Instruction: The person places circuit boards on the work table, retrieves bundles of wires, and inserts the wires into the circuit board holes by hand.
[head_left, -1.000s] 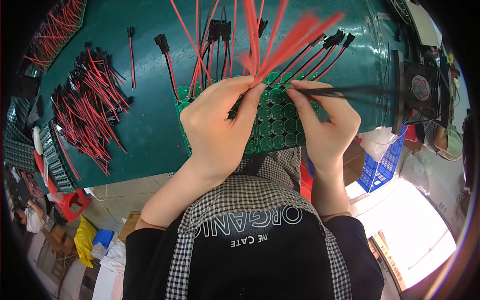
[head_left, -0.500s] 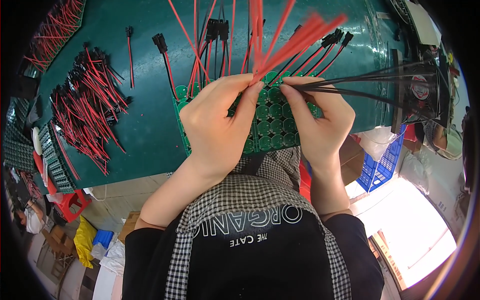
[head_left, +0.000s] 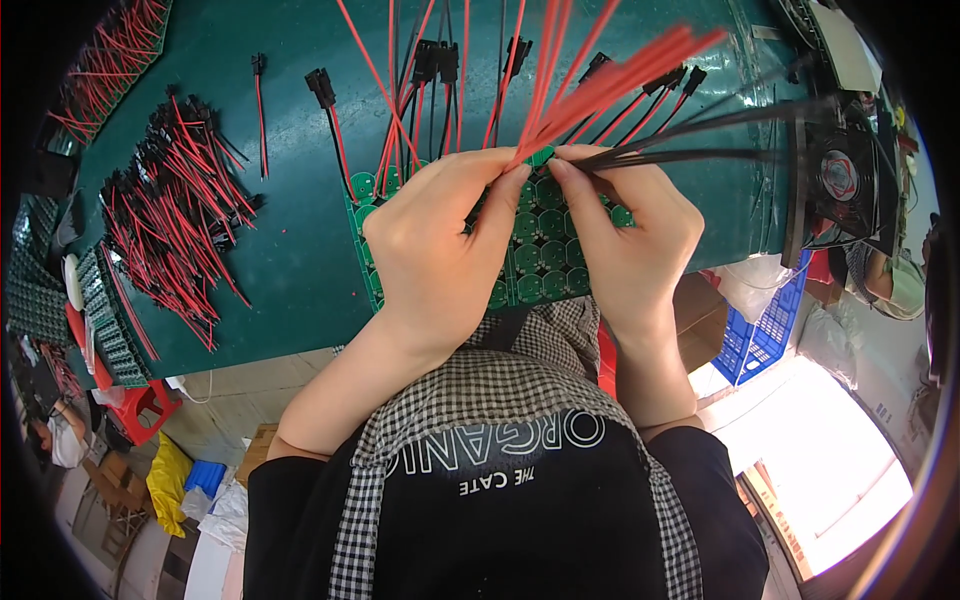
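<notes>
My left hand (head_left: 440,235) pinches a bundle of red wires (head_left: 610,85) that fans out up and to the right. My right hand (head_left: 635,225) pinches a bundle of black wires (head_left: 690,155), their loose ends spreading rightward. The fingertips of both hands are close together over the far rows of a green circuit board panel (head_left: 540,285) made of many round boards. Several red-and-black leads with black connectors (head_left: 425,62) stand up from the panel's far edge. The wire tips between my fingers are too small to make out.
On the green table (head_left: 300,270) a heap of red-and-black connector leads (head_left: 180,215) lies at left, with a single lead (head_left: 261,115) beside it. More green panels (head_left: 110,320) are at the left edge. A black fan (head_left: 845,175) stands at right, a blue crate (head_left: 755,340) below.
My right hand has moved slightly left, closer to my left hand's fingertips. The black wires have swung a little, and the red bundle has shifted rightward.
</notes>
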